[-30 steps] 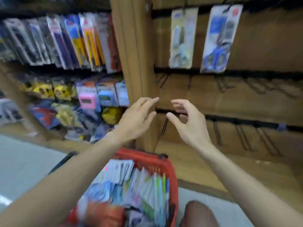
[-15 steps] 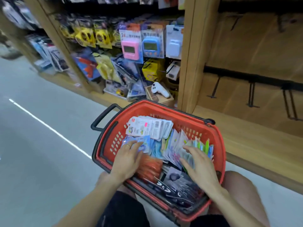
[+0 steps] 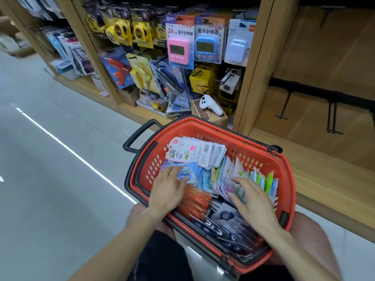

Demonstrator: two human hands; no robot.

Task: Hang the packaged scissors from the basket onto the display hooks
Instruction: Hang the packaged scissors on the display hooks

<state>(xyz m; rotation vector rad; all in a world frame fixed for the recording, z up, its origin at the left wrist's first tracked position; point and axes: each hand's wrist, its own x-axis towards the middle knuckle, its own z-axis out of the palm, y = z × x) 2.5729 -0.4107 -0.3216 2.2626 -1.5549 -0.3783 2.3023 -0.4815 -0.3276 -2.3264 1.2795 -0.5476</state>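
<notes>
Both of your hands are down in the red basket (image 3: 261,159). Your left hand (image 3: 168,189) lies flat, fingers straight, with the fingertips resting on a blue scissors pack (image 3: 183,169) on the basket's left side; it grips nothing. Your right hand (image 3: 251,199) hovers spread and relaxed over the fanned row of packs (image 3: 233,175) standing on edge toward the right wall (whether the fingertips actually touch them I cannot tell), and it holds nothing either.

What the coming move turns on: the blue pack lies flat directly under your left fingers, its long axis running left to right across the basket, so the left hand is plainly the nearer one. The display hooks (image 3: 332,116) stand up and to your right on the wooden back panel, well apart from the basket. I judge a pick with the left would mean a cross-body carry, while the right hand, nearer the hooks, has the upright packs just below it.
</notes>
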